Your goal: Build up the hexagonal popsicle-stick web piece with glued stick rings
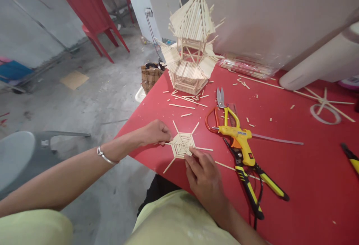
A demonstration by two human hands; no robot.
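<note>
A flat hexagonal web of thin wooden sticks (182,144), with spokes sticking out past its rings, lies on the red tabletop near the corner. At its left side my left hand (157,132) is closed in a pinch beside one spoke; whatever sits between the fingertips is too small to make out. My right hand (203,168) holds the web at its lower right edge, fingertips resting on the outer sticks. Right of the web lie a yellow glue gun (237,136), scissors with red and yellow handles (221,103) and black-and-yellow cutters (244,177).
Behind the web stands a tiered stick model (193,50) with cut stick bits around it. Packaged sticks (249,67), a white roll (322,58), a tape ring (325,114) and a star of sticks (325,101) lie at the right. The table's left edge (146,104) is close.
</note>
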